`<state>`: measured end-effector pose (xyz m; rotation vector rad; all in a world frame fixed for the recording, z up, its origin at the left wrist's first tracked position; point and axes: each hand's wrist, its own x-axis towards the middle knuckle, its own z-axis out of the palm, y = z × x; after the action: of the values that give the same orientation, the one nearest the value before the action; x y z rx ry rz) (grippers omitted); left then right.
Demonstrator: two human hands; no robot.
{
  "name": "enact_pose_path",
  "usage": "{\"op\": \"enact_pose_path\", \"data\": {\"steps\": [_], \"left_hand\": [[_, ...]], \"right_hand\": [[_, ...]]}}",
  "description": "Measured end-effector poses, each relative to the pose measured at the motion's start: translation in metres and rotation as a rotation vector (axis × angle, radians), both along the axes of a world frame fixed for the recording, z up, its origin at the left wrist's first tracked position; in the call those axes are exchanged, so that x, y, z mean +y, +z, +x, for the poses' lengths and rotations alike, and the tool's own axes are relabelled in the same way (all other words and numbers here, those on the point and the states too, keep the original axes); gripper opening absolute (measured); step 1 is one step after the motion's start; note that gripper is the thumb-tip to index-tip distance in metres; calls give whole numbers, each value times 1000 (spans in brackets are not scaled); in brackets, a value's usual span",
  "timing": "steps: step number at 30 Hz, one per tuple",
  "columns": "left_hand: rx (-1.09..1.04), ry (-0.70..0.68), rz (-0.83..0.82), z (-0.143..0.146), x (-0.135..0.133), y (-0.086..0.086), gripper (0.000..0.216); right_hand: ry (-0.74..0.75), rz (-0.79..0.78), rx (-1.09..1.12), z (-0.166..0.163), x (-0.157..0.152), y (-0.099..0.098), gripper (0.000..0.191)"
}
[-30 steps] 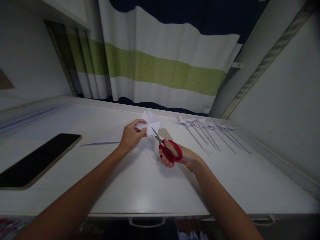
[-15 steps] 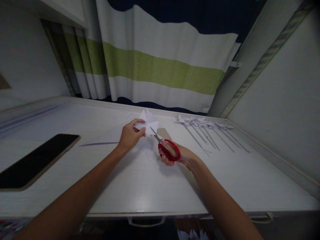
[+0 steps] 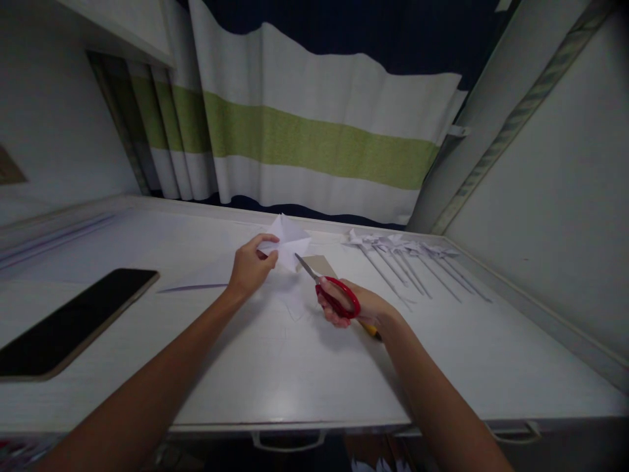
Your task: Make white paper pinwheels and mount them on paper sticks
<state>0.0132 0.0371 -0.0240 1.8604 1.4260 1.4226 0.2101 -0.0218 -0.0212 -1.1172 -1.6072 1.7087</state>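
Note:
My left hand pinches a creased piece of white paper between thumb and fingers, holding it above the desk. My right hand is wrapped round the red handles of a pair of scissors. Their blades look closed and point up and left, with the tip at or just in front of the paper's lower right part; whether they touch, I cannot tell. Under the right wrist lies a yellow object with a dark end, partly hidden. A tan card piece rests behind the scissors.
Several white paper flowers on thin stems lie in a row at the back right. A dark phone is at the left. White paper sheets lie near the left hand. A striped curtain hangs behind the white desk.
The paper has turned in my left hand, which moved slightly left. My right hand and the scissors shifted a little right and down, showing the yellow object. The view tilted slightly.

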Motion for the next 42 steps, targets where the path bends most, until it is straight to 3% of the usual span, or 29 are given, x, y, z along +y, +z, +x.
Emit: {"op": "enact_pose_path", "data": {"steps": [3, 6, 9, 12, 18, 25, 33, 37, 42], "left_hand": [[18, -26, 0, -4, 2, 2, 25], [11, -232, -91, -2, 1, 3, 25], [-44, -426, -187, 2, -2, 1, 25], [-100, -534, -238, 5, -5, 1, 25], [-127, -482, -164, 12, -12, 2, 26], [-305, -654, -413, 30, -27, 2, 47], [-178, -317, -175, 24, -14, -8, 21], [-45, -116, -59, 12, -2, -12, 18], [144, 17, -6, 2, 6, -12, 21]], "right_hand": [[-270, 236, -110, 7, 6, 4, 40], [-573, 502, -183, 10, 14, 3, 35], [-580, 615, -243, 8, 19, -3, 28], [-549, 695, -314, 4, 19, -11, 19], [-709, 763, -343, -4, 17, -15, 8], [-840, 847, -460, -7, 12, -11, 10], [-778, 810, -464, -8, 12, -10, 24], [-720, 722, -582, 1, 14, -10, 35], [-683, 750, -655, 10, 16, -13, 30]]}}
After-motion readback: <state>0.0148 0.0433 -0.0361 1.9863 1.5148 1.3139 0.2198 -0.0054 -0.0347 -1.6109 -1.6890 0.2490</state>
